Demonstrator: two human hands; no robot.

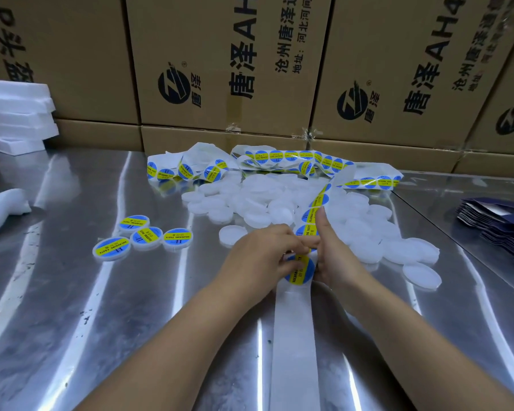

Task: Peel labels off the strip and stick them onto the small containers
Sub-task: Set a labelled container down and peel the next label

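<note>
Beside the container pile [279, 203], the left hand [258, 256] pinches a label [299, 271] and the right hand [336, 256] grips the strip [294, 336]; better to peel slowly and flat.

Near left, shiny steel tabletop [72, 321] lets you pass. Ahead, a heap of white round plastic containers [261, 203] and tangled blue-and-yellow label strip [279, 157] block you; brown cardboard boxes [220, 84] close the back.
</note>
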